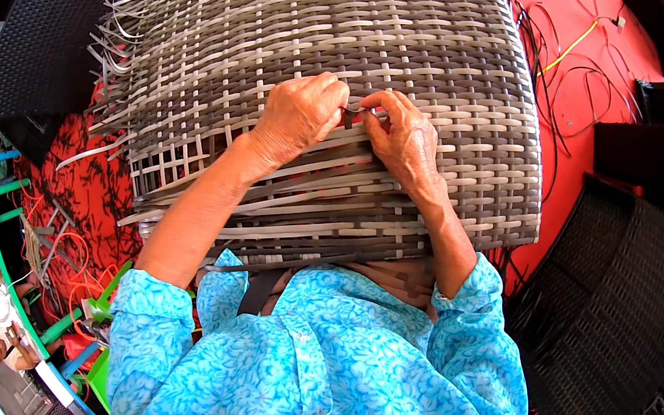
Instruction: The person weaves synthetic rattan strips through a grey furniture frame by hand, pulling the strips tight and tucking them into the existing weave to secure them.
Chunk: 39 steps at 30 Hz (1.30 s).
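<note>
A large grey-brown woven wicker panel (306, 26) spreads in front of me, its weave tight at the top and right. Loose flat strips (324, 206) lie across its near part, where the weave is open and red shows through. My left hand (299, 109) is closed at the edge of the finished weave, fingers bent round a wicker strip. Just to its right, my right hand (404, 137) pinches the same strip (352, 112) between thumb and forefinger. A short piece of the strip shows between both hands; the rest is hidden by my fingers.
Dark woven pieces stand at the left (50, 40) and right (613, 323). Loose strip ends (118, 41) stick out from the panel's left edge. Black and yellow cords (575, 51) lie on the red floor (586, 150). At lower left a person (10, 351) sits beyond a green-edged frame.
</note>
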{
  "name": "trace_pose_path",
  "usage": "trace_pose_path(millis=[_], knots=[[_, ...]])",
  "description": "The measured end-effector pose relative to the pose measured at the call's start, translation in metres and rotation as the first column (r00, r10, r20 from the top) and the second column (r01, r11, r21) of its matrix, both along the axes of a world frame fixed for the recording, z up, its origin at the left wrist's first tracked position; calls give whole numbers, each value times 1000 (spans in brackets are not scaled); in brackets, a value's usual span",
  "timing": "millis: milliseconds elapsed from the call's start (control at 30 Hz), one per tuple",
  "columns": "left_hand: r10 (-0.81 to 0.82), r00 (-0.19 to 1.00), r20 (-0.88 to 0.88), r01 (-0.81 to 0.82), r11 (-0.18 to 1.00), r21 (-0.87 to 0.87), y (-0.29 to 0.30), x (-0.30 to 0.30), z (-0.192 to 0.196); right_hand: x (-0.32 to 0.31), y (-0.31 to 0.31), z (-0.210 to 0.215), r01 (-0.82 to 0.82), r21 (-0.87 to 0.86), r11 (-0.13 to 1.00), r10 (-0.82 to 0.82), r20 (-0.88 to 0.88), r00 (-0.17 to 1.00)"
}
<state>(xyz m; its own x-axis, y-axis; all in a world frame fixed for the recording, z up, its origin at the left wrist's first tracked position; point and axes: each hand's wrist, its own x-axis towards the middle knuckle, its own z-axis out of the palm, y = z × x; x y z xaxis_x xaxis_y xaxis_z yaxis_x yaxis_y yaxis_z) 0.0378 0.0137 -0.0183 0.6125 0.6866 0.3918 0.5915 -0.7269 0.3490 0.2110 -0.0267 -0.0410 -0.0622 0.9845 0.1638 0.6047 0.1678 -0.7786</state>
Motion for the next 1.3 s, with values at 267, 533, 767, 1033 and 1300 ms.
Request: trace_pose_path(millis=[267, 533, 767, 1033, 1300], knots=[[188, 961, 205, -201, 978, 46, -7, -2, -22, -8, 0, 2, -131, 133, 982, 132, 1, 991], [206, 956, 211, -192, 978, -83, -22, -17, -6, -17, 5, -8, 124, 10, 992, -123, -64, 990], [336, 942, 1, -330, 926, -182, -51, -66, -12, -7, 2, 4, -49, -195, 980, 24, -130, 991], [472, 881, 1, -461, 860, -220, -72, -104, -7, -9, 1, 2, -151, -111, 982, 142, -85, 986], [278, 960, 2, -271, 935, -228, -35, -51, -12, -12, 3, 6, -144, -227, 963, 105, -178, 978]])
